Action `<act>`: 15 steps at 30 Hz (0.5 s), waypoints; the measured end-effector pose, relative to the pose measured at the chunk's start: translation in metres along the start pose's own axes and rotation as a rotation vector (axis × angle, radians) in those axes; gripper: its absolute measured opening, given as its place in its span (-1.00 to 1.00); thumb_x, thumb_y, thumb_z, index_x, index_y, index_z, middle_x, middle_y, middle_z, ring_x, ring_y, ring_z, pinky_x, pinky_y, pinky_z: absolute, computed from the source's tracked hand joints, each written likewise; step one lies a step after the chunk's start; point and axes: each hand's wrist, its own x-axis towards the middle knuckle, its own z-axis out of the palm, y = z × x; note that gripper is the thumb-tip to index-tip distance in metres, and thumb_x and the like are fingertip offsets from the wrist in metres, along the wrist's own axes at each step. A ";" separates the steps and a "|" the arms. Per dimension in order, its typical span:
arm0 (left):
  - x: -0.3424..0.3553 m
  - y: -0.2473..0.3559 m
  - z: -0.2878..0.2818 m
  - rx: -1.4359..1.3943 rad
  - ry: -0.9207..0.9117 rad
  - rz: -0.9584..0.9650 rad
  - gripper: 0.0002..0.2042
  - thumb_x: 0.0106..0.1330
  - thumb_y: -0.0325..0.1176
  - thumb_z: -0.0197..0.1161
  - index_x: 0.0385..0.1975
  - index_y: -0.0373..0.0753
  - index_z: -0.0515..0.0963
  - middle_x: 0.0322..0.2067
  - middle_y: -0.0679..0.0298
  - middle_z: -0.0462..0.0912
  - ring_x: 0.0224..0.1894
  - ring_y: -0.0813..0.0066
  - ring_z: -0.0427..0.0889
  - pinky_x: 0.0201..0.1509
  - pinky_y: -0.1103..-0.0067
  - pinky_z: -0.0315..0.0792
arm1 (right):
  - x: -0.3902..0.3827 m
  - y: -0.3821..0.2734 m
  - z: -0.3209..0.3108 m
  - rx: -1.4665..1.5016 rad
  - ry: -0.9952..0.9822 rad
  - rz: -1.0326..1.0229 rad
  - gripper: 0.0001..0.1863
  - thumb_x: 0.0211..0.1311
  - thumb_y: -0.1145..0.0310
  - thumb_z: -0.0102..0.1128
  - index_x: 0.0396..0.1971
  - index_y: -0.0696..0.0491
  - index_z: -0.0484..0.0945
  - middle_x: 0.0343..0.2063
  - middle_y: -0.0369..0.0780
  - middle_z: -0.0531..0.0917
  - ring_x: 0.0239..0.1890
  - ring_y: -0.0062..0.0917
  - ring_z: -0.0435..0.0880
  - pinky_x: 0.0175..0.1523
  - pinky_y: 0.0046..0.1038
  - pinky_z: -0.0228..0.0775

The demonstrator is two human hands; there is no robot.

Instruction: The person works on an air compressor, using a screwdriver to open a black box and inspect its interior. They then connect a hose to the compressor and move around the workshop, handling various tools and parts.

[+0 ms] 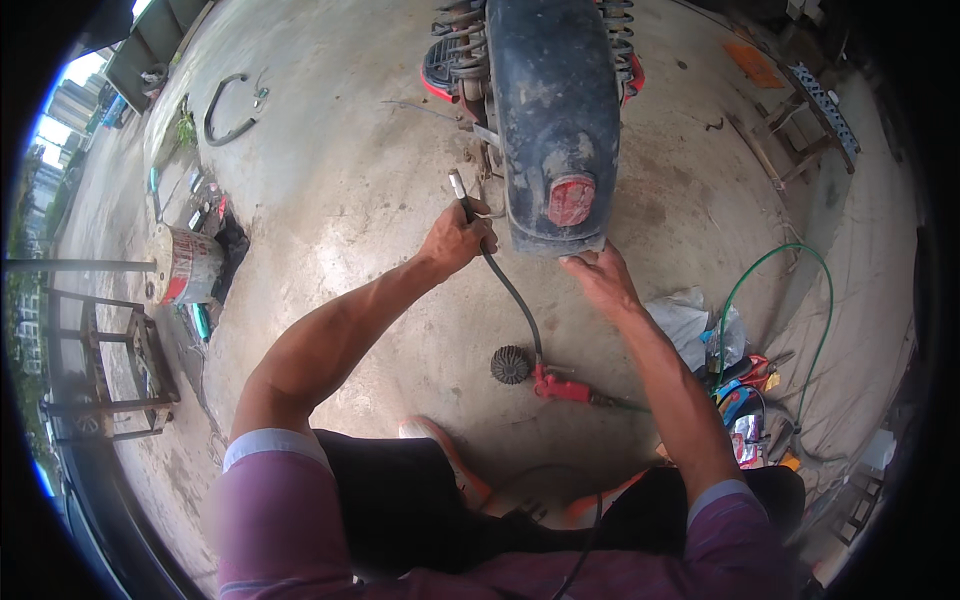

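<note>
The left hand [460, 238], just left of the middle of the frame, has its fingers curled round a black hose [516, 299], whose metal end [457, 184] sticks up past them. The right hand [602, 282] is at the lower edge of a dusty dark fender [556, 110] at top centre, thumb at the lip; some fingertips are hidden, so I cannot tell whether they pinch it. The fender carries a red tail light [571, 201], and coil springs [462, 45] flank it near the upper edge.

The hose runs down to a red inflator handle [563, 388] lying below centre, a round black gauge [510, 365] just beside it.

All this is over a stained grey concrete floor [340, 165]. A broad stretch of it runs from the left hand to a metal drum [187, 264] at the left, and up to a curved dark tube [217, 110] at the upper left. On the right, room narrows: a green hose [829, 290] loops near plastic bags [683, 322] and a pile of tools and packets [750, 415]. A wooden stand [800, 130] edges the upper right. Shoes [440, 445] bound the space below the handle.
</note>
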 end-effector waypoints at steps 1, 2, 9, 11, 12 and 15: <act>0.001 -0.007 -0.002 0.151 0.008 0.010 -0.78 0.44 -0.39 0.11 -0.02 -0.35 0.42 -0.32 -0.02 0.70 -0.20 0.19 0.75 -0.16 0.29 0.60 | -0.003 -0.001 0.003 -0.100 0.000 -0.015 -0.41 0.31 0.37 0.35 0.29 0.14 0.38 0.06 -0.14 0.66 0.12 -0.44 0.62 0.20 -0.42 0.48; 0.003 -0.020 -0.008 0.265 0.029 0.040 -0.76 0.45 -0.37 0.11 0.00 -0.35 0.42 -0.37 0.02 0.68 -0.29 0.22 0.74 -0.23 0.33 0.60 | -0.006 -0.010 0.013 -0.006 0.052 0.032 -0.49 0.28 0.39 0.38 0.20 0.18 0.49 0.03 -0.16 0.70 0.08 -0.47 0.65 0.21 -0.41 0.46; 0.006 -0.071 -0.038 0.561 0.015 0.057 -0.78 0.47 -0.31 0.08 -0.04 -0.30 0.44 -0.54 0.13 0.63 -0.54 0.26 0.70 -0.44 0.34 0.57 | -0.001 0.006 0.034 0.029 0.103 -0.092 -0.60 0.27 0.44 0.44 0.06 0.24 0.60 0.01 -0.19 0.70 0.02 -0.53 0.65 0.18 -0.45 0.46; 0.009 -0.078 -0.043 0.576 -0.003 0.019 -0.80 0.47 -0.30 0.08 -0.06 -0.27 0.44 -0.55 0.14 0.62 -0.53 0.27 0.70 -0.44 0.33 0.56 | 0.001 0.010 0.035 0.009 0.118 -0.088 -0.58 0.27 0.42 0.45 0.07 0.27 0.59 0.00 -0.19 0.70 0.02 -0.52 0.65 0.18 -0.45 0.45; 0.011 -0.082 -0.045 0.571 -0.014 0.017 -0.80 0.47 -0.29 0.08 -0.07 -0.27 0.44 -0.54 0.14 0.62 -0.53 0.26 0.70 -0.44 0.34 0.56 | 0.001 0.014 0.035 0.013 0.133 -0.092 -0.57 0.27 0.42 0.45 0.07 0.27 0.59 0.00 -0.19 0.70 0.01 -0.52 0.65 0.19 -0.45 0.44; 0.014 -0.084 -0.045 0.541 -0.050 0.004 -0.82 0.47 -0.29 0.08 -0.11 -0.26 0.44 -0.53 0.14 0.62 -0.53 0.27 0.70 -0.45 0.34 0.55 | -0.001 0.017 0.037 0.037 0.190 -0.102 -0.56 0.26 0.41 0.47 0.08 0.26 0.59 0.00 -0.19 0.70 0.01 -0.52 0.65 0.19 -0.46 0.44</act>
